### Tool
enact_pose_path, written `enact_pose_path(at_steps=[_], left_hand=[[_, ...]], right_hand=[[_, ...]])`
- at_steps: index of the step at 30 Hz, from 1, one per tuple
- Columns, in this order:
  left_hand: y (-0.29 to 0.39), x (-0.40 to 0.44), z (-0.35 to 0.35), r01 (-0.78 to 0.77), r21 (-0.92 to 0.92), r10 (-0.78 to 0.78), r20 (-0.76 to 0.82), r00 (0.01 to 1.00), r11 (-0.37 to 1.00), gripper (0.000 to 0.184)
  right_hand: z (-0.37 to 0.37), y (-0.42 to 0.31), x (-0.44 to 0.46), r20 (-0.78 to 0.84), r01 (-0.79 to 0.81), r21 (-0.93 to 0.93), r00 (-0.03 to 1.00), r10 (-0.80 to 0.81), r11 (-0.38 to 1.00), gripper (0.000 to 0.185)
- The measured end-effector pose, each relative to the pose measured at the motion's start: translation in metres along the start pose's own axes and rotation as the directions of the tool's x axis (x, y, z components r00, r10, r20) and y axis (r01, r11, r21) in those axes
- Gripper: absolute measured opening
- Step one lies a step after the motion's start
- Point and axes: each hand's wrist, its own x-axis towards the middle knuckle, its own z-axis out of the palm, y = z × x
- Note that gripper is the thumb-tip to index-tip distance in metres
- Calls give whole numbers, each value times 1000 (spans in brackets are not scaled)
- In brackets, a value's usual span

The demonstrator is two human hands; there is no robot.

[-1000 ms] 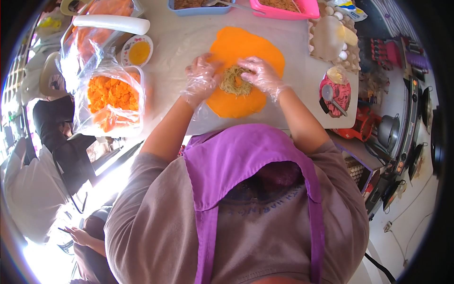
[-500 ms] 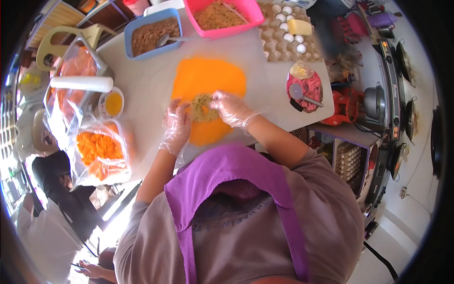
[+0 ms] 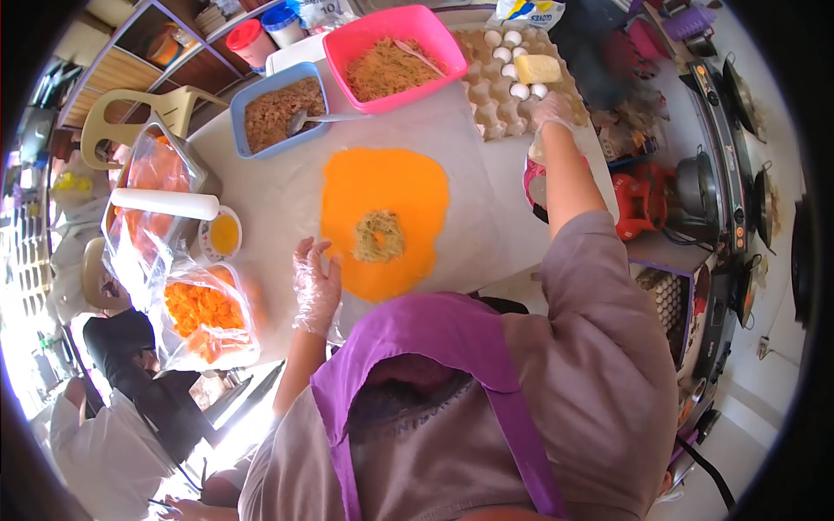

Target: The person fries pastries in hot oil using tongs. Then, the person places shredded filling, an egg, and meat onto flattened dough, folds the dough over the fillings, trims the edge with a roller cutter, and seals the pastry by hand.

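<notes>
A flat sheet of orange dough (image 3: 387,178) lies on the table, with a ring of shredded greenish-yellow filling (image 3: 379,247) on it. Orange dough shows through the ring's centre. My left hand (image 3: 317,285), in a clear plastic glove, is beside the dough's left edge, its fingers apart and nothing in them. Stretched out to the right, my gloved right hand (image 3: 552,113) is over the near edge of the cardboard egg tray (image 3: 491,122), close to a white egg (image 3: 539,90). Its fingertips are too small and blurred to show a grip. My right forearm partly covers a pink item (image 3: 532,184).
Behind the dough stand a pink tub (image 3: 334,54) of shredded filling and a blue tub (image 3: 237,122) of brown filling with a spoon. At left are a white rolling pin (image 3: 165,203), a bowl of yellow liquid (image 3: 226,234) and a bag of orange dough pieces (image 3: 204,311).
My right hand has left the filling and moved right to the egg tray. My left hand has drawn back off the dough. The filling now shows as a ring.
</notes>
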Motion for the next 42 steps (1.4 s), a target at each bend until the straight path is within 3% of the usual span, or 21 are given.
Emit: enact_pose_path(at_steps=[5, 9, 10, 12, 13, 14, 16, 18, 20, 23, 24, 26, 28, 29, 31, 32, 33, 35, 37, 41, 42], left_hand=[[6, -4, 1, 11, -18, -11, -11, 1000, 1000, 30], [9, -4, -3, 16, -21, -16, -18, 1000, 1000, 28], [6, -5, -3, 7, -3, -7, -19, 1000, 1000, 30], [-2, -5, -3, 5, 37, -4, -30, 1000, 999, 33], [-4, -5, -4, 25, -24, -26, -47, 999, 999, 39], [-5, -3, -5, 48, -81, -54, -73, 996, 996, 45], [-8, 6, -10, 143, -296, -193, -144, 971, 944, 58], [-8, 18, -15, 224, -601, -394, -166, 904, 767, 74], [-12, 32, -33, 180, -871, -511, -91, 855, 457, 82], [-11, 56, -58, -12, -998, -536, 19, 844, -54, 88], [-13, 64, -65, -83, -973, -523, 42, 851, -213, 89], [-27, 82, -74, -73, -968, -482, 54, 874, -240, 81], [-46, 96, -81, -81, -947, -398, 52, 916, -310, 84], [-54, 101, -83, -75, -942, -231, 3, 973, -328, 76], [-62, 110, -82, -119, -975, -181, -84, 980, -189, 73], [-63, 114, -79, -144, -982, -148, -126, 981, -119, 71], [-44, 112, -83, -207, -926, -172, -159, 972, -315, 72], [-43, 109, -88, -178, -933, -243, -102, 965, -314, 74], [-29, 106, -97, -182, -931, -312, -80, 947, -315, 77], [-33, 102, -95, -184, -955, -290, -113, 950, -233, 68], [-33, 101, -96, -172, -960, -303, -100, 948, -221, 68]], right_hand=[[1, 8, 18, 60, -1, -5, 998, 1, 1000, 43], [-17, 28, 16, 174, -10, 189, 984, -24, 982, 33], [-2, 49, 28, 188, -35, 447, 980, -56, 894, 34], [9, 61, 39, 202, -97, 841, 969, -142, 532, 34], [-1, 55, 25, 188, -151, 980, 922, -340, 132, 38], [-13, 52, 9, 101, -275, 921, 852, -514, -274, 42], [-54, 6, -54, -25, -244, 894, 811, -584, -377, 50], [-69, -36, -95, -131, -289, 866, 658, -742, -409, 50], [-86, -91, -134, -21, -317, 929, 467, -884, -189, 51], [-85, -189, -222, 85, -167, 985, 239, -967, 45, 51], [-62, -219, -234, 8, -274, 962, 33, -999, -2, 49], [-77, -271, -293, 143, 91, 982, 194, -970, 163, 47], [-37, -332, -305, -375, 560, 790, 119, -919, -250, 45], [-43, -348, -320, -422, 619, 745, 149, -894, -248, 45], [-65, -372, -345, -512, 727, 647, 193, -837, -228, 45], [-63, -380, -351, -492, 775, 599, 156, -857, -202, 44], [-55, -388, -354, -468, 820, 543, 120, -876, -178, 43], [-43, -395, -359, -417, 898, 426, 86, -905, -111, 39], [-51, -399, -361, -490, 889, 436, 105, -865, -140, 38], [-59, -401, -366, -567, 904, 388, 81, -820, -179, 37], [-58, -401, -365, -501, 916, 376, 78, -862, -136, 37]])
